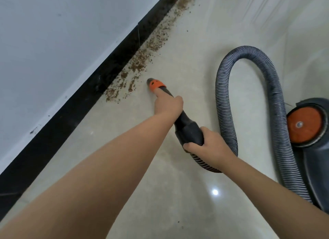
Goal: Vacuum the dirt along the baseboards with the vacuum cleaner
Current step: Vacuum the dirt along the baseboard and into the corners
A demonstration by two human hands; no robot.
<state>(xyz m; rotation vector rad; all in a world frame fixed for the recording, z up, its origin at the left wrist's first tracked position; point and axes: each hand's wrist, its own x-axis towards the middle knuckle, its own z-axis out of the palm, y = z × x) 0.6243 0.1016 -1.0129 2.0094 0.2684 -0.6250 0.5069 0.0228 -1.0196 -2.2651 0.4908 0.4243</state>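
Dirt (142,60): brown crumbs along baseboard (74,103) | both hands grip nozzle (187,126)

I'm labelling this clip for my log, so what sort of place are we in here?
Probably an indoor room in a home or similar building. A pale glossy tiled floor meets a white wall at a black baseboard, with brown dirt along it and a canister vacuum cleaner standing nearby.

Dirt (147,50) along baseboard (110,64), nozzle (154,84) just right; vac body (309,132) far right.
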